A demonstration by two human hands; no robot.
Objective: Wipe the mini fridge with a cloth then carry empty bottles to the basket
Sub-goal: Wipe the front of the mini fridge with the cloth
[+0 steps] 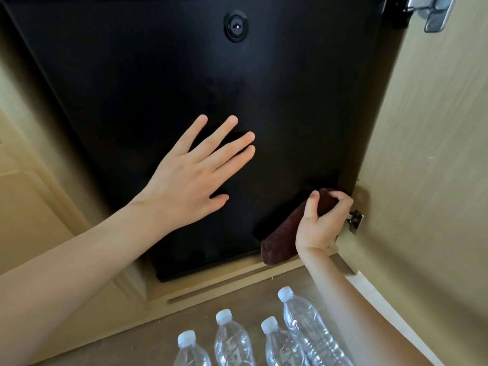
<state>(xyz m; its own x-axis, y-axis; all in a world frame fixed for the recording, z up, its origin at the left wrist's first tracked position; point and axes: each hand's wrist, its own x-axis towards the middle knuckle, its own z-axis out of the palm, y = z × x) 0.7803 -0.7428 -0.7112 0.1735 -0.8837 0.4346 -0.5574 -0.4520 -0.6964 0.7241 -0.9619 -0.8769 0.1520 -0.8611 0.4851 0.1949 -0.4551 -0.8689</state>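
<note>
Pressing flat with fingers spread, the left hand (184,178) rests on the black mini fridge (184,83) door. Right of it, the right hand (320,220) grips a dark brown cloth (284,247) against the door's lower corner. Four empty bottles (232,339) stand below both hands.

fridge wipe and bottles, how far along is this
Nothing looks finished. In hand: the right hand presses a dark cloth at the fridge door's lower right corner while the left hand is spread flat on it. Left: four capped bottles stand on the floor; no basket in view.
</note>
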